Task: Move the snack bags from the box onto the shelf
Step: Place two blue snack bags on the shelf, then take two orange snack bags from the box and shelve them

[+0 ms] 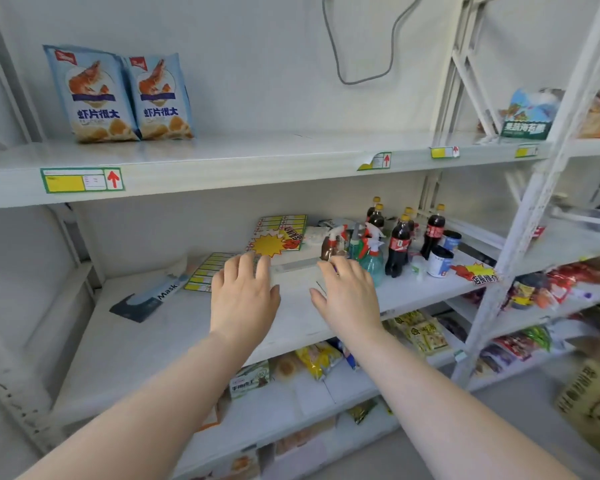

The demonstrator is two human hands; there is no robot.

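Note:
Two blue shrimp-chip snack bags (118,95) stand upright side by side at the left of the upper shelf (257,157). My left hand (243,292) and my right hand (347,292) are stretched out in front of the middle shelf (146,341), palms down, fingers relaxed, holding nothing. A brown cardboard box (593,407) shows at the lower right edge, blurred; what it holds is hidden.
The middle shelf carries a mask box (153,296), yellow price cards (278,235), spray bottles (369,252), cola bottles (399,244) and small cans (440,261). Lower shelves hold assorted snack packs (319,358). A second rack at right holds more packets (529,114).

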